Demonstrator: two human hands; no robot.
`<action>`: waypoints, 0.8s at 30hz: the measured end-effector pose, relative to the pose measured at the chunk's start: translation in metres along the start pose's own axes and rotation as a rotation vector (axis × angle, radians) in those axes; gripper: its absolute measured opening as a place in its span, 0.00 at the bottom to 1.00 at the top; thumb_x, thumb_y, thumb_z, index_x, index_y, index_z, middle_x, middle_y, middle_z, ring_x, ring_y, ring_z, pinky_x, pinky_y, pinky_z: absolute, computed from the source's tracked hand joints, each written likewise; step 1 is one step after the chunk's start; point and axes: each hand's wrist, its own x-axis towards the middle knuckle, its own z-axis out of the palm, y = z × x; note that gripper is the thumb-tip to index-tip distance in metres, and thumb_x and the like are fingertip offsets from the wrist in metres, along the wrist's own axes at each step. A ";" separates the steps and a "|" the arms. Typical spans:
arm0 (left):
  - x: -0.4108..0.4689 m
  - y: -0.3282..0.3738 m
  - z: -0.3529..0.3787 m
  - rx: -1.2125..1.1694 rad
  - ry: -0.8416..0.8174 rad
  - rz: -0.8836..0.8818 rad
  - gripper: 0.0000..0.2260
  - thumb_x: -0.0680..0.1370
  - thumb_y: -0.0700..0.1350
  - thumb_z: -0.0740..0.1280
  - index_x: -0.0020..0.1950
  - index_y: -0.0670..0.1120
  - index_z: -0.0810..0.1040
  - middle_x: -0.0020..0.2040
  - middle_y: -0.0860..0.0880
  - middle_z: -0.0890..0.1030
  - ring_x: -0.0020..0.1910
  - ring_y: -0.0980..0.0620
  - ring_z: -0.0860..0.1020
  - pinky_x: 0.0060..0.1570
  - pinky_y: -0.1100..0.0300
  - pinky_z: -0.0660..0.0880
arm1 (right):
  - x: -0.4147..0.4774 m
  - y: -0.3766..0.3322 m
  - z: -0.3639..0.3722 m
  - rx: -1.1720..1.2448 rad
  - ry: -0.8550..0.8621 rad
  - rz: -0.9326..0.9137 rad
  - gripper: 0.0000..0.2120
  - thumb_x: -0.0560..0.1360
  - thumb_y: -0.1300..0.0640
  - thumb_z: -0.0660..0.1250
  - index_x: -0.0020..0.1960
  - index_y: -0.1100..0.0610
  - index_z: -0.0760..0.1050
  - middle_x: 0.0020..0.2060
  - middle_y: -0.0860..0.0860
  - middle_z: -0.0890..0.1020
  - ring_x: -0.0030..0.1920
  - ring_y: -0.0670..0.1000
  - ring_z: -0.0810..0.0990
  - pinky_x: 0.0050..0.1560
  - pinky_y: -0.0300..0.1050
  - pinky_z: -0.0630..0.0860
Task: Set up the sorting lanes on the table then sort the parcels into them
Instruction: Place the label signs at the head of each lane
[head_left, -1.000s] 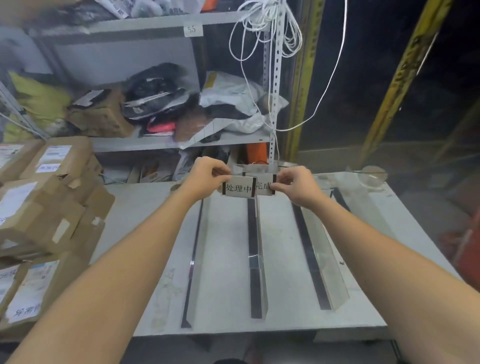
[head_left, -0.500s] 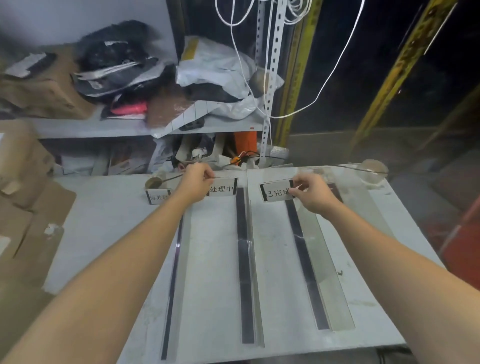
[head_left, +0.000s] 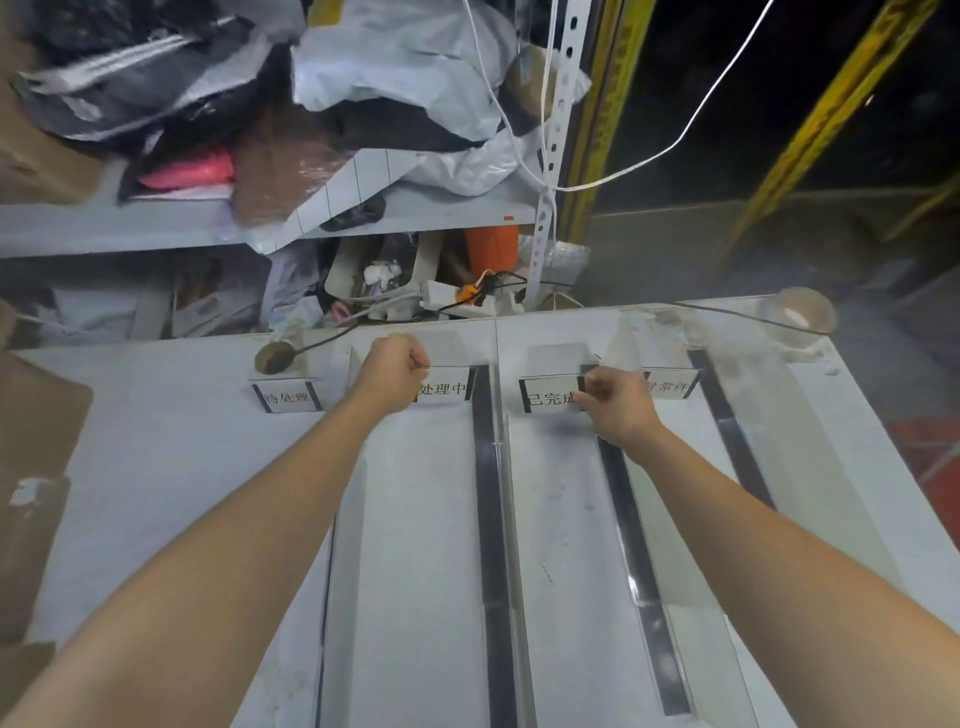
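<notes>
Several clear dividers with dark bases run front to back on the white table (head_left: 156, 467); the middle divider (head_left: 491, 519) splits two lanes. Small label signs stand at the far ends. My left hand (head_left: 389, 371) pinches the left edge of the second sign (head_left: 447, 389). My right hand (head_left: 613, 402) grips the right edge of the third sign (head_left: 548, 397). A first sign (head_left: 285, 397) stands free at the left, and a fourth sign (head_left: 670, 387) stands just right of my right hand.
Brown cardboard parcels (head_left: 31, 467) lie at the table's left edge. A shelf (head_left: 156, 223) behind the table is packed with bagged parcels. A round brown object (head_left: 272, 357) and a clear cup (head_left: 797, 317) sit at the far edge. White cords hang at the back.
My hands have pulled apart, carrying the two signs from the middle divider's end out to separate lanes. The view has tilted down and closer to the table.
</notes>
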 end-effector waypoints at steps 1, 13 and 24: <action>0.002 -0.001 0.002 0.007 -0.009 -0.001 0.06 0.75 0.33 0.71 0.42 0.43 0.80 0.38 0.48 0.78 0.39 0.49 0.78 0.46 0.59 0.76 | 0.003 0.001 0.005 0.020 -0.010 0.025 0.14 0.76 0.69 0.68 0.37 0.55 0.72 0.32 0.49 0.73 0.32 0.44 0.74 0.34 0.30 0.68; 0.008 -0.016 0.014 0.129 -0.078 -0.037 0.09 0.75 0.34 0.70 0.39 0.46 0.80 0.45 0.43 0.79 0.43 0.43 0.81 0.45 0.53 0.80 | 0.032 0.020 0.034 -0.064 0.060 0.084 0.05 0.76 0.66 0.69 0.51 0.63 0.81 0.41 0.52 0.80 0.42 0.52 0.76 0.33 0.32 0.69; -0.025 0.001 -0.016 -0.052 -0.035 0.060 0.12 0.74 0.39 0.75 0.55 0.40 0.81 0.49 0.45 0.81 0.47 0.50 0.79 0.49 0.62 0.74 | 0.000 -0.011 0.019 -0.260 0.060 -0.103 0.18 0.75 0.57 0.72 0.64 0.57 0.77 0.59 0.52 0.81 0.56 0.53 0.79 0.55 0.47 0.77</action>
